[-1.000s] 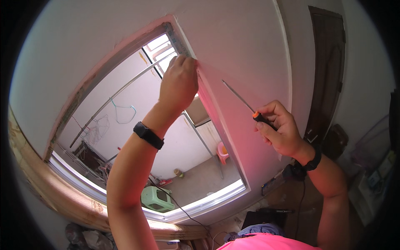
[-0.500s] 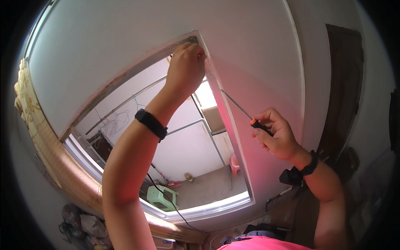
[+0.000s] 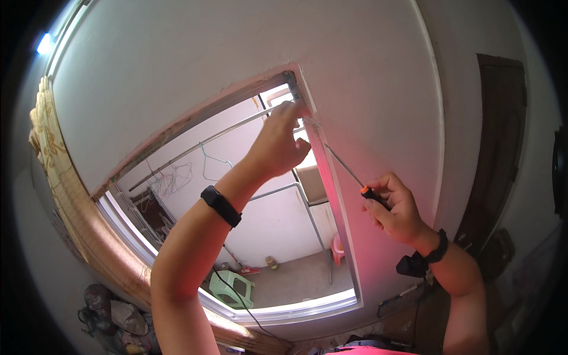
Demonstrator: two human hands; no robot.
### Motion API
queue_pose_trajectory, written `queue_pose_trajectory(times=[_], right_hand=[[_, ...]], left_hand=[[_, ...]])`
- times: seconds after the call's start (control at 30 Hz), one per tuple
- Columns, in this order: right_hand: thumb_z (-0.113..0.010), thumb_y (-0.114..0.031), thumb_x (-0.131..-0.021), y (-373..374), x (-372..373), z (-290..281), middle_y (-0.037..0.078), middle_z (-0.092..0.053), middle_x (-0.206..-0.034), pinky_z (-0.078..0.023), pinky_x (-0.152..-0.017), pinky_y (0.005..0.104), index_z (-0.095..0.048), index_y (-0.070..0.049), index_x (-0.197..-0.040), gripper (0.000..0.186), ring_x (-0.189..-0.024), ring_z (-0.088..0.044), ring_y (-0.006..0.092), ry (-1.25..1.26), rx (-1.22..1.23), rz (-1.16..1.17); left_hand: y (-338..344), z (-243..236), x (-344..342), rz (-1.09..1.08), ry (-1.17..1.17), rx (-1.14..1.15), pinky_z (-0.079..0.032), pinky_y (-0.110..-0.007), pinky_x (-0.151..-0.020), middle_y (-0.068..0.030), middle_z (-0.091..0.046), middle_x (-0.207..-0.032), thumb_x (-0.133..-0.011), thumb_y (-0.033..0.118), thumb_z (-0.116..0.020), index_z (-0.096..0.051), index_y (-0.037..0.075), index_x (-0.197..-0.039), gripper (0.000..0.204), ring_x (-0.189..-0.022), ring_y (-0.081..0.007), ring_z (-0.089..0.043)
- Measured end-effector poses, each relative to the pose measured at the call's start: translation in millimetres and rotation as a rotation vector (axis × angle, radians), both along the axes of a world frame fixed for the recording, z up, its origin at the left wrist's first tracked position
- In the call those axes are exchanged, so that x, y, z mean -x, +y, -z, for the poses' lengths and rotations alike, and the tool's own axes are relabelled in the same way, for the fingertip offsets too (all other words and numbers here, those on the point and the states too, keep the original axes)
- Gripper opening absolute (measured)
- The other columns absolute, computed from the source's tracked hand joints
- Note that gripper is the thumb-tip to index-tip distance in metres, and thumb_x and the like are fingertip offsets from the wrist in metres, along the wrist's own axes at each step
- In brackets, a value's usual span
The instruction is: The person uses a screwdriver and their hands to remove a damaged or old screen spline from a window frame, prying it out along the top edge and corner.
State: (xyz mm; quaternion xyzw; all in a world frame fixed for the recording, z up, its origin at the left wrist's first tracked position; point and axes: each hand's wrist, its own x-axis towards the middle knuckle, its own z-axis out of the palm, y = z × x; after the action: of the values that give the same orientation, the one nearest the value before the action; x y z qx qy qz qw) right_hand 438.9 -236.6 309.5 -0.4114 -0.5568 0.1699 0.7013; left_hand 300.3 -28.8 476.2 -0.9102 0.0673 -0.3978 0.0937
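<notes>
— Where is each hand?

— The left hand [image 3: 278,142] is up at the top corner of the window frame [image 3: 331,195], fingertips pinched against the frame's edge just under the corner; whether the grip holds something small there cannot be told. The right hand [image 3: 396,207] has its grip clenched round the handle of a screwdriver [image 3: 349,171], whose thin shaft slants up toward the frame's right side, the tip close to or touching it just below the left hand.

— What could go wrong?

— Probably a slip. The shaft is long and thin, and the tip points at the frame near the left fingers. If it skids off whatever it is pressed into, it could jab those fingers or score the white wall [image 3: 378,89] beside the frame.

— Anything else?

— Both arms are raised high, so steadiness likely suffers. And the opening is bare: beyond it lie a balcony floor, a green stool [image 3: 232,288] and hangers on a rail [image 3: 195,142]. Anything small let go at the corner could well fall through and be lost out there.
</notes>
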Motion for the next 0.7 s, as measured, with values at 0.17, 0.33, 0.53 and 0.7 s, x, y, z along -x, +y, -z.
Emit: queue_pose_trajectory(times=[0.17,0.33,0.53,0.7], right_hand=[[-0.062,-0.002,-0.097,5,-3,0,0.008,-0.066,-0.098,-0.050,-0.060,0.0224,-0.049,-0.002,-0.117,0.024,-0.074,-0.059,0.0051,0.019,-0.021,0.007],[-0.062,-0.001,-0.097,6,-9,4,0.007,-0.066,-0.097,-0.050,-0.059,0.0225,-0.049,-0.002,-0.117,0.024,-0.073,-0.059,0.0049,0.017,-0.015,0.001],[-0.062,0.000,-0.096,4,-11,7,0.007,-0.066,-0.098,-0.050,-0.059,0.0224,-0.049,-0.002,-0.117,0.025,-0.073,-0.060,0.0050,0.011,-0.011,-0.015],[-0.062,0.000,-0.096,0,-10,10,0.007,-0.066,-0.098,-0.050,-0.059,0.0223,-0.049,-0.003,-0.117,0.025,-0.072,-0.060,0.0051,0.018,0.015,0.008]], left_hand=[[8,14,-9,-0.019,-0.103,-0.204,-0.051,-0.041,-0.087,-0.0102,-0.061,-0.106,-0.075,0.009,-0.083,-0.063,0.005,-0.113,0.044,-0.104,-0.0306,-0.056],[12,16,-16,0.026,-0.181,-0.227,-0.053,-0.040,-0.081,-0.0078,-0.060,-0.098,-0.074,0.008,-0.084,-0.072,0.007,-0.101,0.030,-0.095,-0.0275,-0.057],[15,13,-19,0.048,-0.162,-0.503,-0.054,-0.038,-0.077,-0.0090,-0.059,-0.094,-0.076,-0.001,-0.076,-0.071,0.002,-0.095,0.020,-0.091,-0.0268,-0.058],[25,12,-15,0.128,-0.116,-0.529,-0.057,-0.037,-0.081,-0.0130,-0.059,-0.100,-0.079,0.003,-0.063,-0.067,-0.006,-0.095,0.018,-0.100,-0.0293,-0.061]])
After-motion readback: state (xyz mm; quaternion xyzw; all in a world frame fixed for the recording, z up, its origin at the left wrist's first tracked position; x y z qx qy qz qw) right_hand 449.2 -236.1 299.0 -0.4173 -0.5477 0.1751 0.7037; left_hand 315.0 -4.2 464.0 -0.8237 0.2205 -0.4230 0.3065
